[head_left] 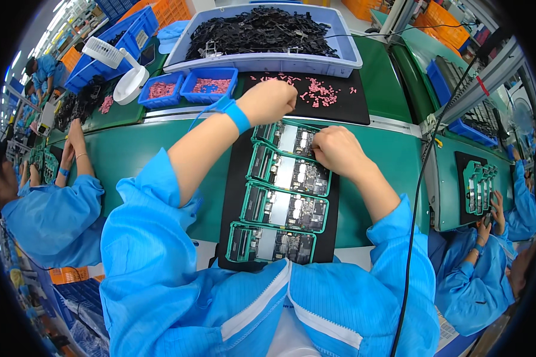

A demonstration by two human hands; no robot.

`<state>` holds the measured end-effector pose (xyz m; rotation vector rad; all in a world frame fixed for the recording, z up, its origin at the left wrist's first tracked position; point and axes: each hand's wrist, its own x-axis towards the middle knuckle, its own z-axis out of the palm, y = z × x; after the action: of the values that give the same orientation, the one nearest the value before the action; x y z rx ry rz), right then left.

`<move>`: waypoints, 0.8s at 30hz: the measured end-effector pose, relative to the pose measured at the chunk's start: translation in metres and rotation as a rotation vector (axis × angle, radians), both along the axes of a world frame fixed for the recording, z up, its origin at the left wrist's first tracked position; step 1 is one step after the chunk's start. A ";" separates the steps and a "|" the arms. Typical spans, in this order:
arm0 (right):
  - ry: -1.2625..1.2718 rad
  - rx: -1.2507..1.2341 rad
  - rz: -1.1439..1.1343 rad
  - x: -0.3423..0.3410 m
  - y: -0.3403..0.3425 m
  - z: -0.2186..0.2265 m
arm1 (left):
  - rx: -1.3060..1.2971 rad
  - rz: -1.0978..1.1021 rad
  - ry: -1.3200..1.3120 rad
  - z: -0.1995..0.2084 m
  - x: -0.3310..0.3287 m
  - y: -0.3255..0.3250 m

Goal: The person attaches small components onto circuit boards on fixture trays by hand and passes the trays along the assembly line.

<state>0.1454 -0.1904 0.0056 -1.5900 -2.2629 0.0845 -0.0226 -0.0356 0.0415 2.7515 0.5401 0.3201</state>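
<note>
Several green-framed circuit boards (287, 206), with dark parts and pale silver strips, lie in a column on a long black mat (230, 202). Above the farthest board (298, 140), my left hand (269, 101) is closed near small pink pieces (320, 94) scattered on a second black mat (354, 110). A blue wristband (238, 117) circles that wrist. At the right end of the same board, my right hand (341, 153) is closed with its fingertips at the frame. Whatever either hand pinches is hidden by the fingers.
Two small blue bins (207, 98) of pink pieces stand at the far left, beside a white fan (131, 83). Behind lies a large tub (351, 56) of black parts. A black cable (412, 232) hangs on the right. Co-workers (53, 208) sit on both sides.
</note>
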 end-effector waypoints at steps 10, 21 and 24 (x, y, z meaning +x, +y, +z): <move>0.132 0.003 0.022 0.007 -0.009 -0.009 | -0.107 -0.194 0.067 0.007 -0.014 -0.079; 0.293 0.240 -0.008 0.008 -0.032 -0.042 | 0.045 -0.277 0.235 -0.028 0.005 -0.120; 0.324 0.262 -0.042 0.005 -0.033 -0.047 | 0.047 -0.239 0.226 -0.030 0.004 -0.122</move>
<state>0.1500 -0.2235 -0.0419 -1.3752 -1.9061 0.0301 -0.0183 -0.1577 0.0117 2.8767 0.2531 -0.0357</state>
